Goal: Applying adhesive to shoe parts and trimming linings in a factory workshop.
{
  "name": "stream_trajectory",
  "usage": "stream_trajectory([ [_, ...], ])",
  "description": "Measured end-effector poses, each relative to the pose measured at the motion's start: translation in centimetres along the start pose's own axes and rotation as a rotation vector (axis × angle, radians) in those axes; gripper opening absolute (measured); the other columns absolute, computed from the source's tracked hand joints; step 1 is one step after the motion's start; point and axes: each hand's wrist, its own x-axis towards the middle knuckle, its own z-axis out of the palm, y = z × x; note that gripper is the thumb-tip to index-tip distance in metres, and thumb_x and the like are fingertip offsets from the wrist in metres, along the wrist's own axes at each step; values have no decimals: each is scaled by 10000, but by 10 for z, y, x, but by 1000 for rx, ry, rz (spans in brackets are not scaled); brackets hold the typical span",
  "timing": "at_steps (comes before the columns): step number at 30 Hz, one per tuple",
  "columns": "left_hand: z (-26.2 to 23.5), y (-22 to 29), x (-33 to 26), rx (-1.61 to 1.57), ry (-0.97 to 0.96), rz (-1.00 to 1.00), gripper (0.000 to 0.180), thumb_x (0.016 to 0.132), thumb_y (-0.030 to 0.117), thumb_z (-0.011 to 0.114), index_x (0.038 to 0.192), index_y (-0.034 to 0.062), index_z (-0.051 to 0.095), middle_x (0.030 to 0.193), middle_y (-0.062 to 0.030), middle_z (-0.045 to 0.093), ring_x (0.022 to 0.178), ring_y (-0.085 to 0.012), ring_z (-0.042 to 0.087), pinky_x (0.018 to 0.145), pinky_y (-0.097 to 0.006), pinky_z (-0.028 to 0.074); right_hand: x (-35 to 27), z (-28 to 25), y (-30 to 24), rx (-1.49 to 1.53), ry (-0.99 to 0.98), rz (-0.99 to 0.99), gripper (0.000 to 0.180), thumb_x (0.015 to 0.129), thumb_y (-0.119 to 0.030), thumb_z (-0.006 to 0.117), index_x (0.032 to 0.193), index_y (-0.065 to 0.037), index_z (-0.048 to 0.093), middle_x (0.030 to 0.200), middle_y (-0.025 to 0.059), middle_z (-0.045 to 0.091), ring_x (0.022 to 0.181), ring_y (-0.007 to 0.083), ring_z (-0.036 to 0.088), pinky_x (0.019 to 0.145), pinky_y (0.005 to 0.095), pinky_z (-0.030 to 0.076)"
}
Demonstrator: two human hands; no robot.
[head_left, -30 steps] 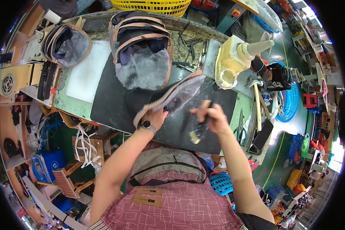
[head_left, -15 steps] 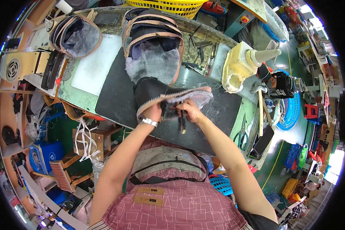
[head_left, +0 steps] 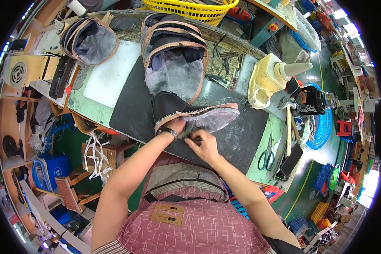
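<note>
Now our right hand (head_left: 206, 146) has come lower, from the middle of the fleece (head_left: 218, 120) to its near edge, beside our left hand (head_left: 176, 125); so, we judge, the work is passing to this part. The right hand pinches a dark tool (head_left: 197, 139), mostly hidden. The left hand grips the black upper (head_left: 169, 106), which stays tilted over the mat (head_left: 246, 137).

At the upper edge of the frame there is a yellow basket (head_left: 205, 13) with many holes. On the right side, a red stool (head_left: 343, 129) stands near a round blue basket (head_left: 324, 125). At the upper left is a cream-coloured box (head_left: 28, 73) with a round vent; in the lower left, white straps (head_left: 98, 157) hang beside a wooden stand (head_left: 108, 157).
</note>
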Motion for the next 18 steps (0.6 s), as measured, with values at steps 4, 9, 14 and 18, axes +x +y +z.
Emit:
stream_trajectory([
  [4, -6, 14, -27, -289, -31, -78, 282, 810, 299, 491, 866, 53, 619, 871, -185, 599, 859, -312, 568, 767, -415, 420, -12, -37, -30, 189, -8, 407, 179, 704, -151, 673, 665, -46, 533, 629, 47, 539, 575, 159, 540, 522, 287, 433],
  [9, 6, -10, -54, 350, 291, 575, 385, 779, 257, 554, 1074, 10, 523, 1102, -183, 463, 1134, -364, 357, 920, -468, 320, 46, -116, -60, 670, 210, 150, 107, 723, -111, 574, 776, -38, 516, 710, 51, 534, 671, 135, 512, 634, 270, 416],
  [14, -47, -7, -42, 525, 839, 926, 435, 765, 161, 529, 1184, 76, 450, 1212, -182, 436, 1164, -330, 394, 951, -528, 284, 157, -136, -72, -201, 115, 203, 217, 737, -200, 613, 873, -56, 526, 678, 67, 539, 658, 178, 536, 591, 316, 415],
  [18, -107, -6, 0, 275, 676, 237, 600, 753, 70, 529, 1307, 105, 303, 1075, -196, 532, 729, -319, 596, 612, -427, 488, 237, -95, -49, -740, 8, -301, 343, 709, -334, 650, 931, -99, 536, 716, 88, 574, 736, 260, 557, 634, 368, 455],
])
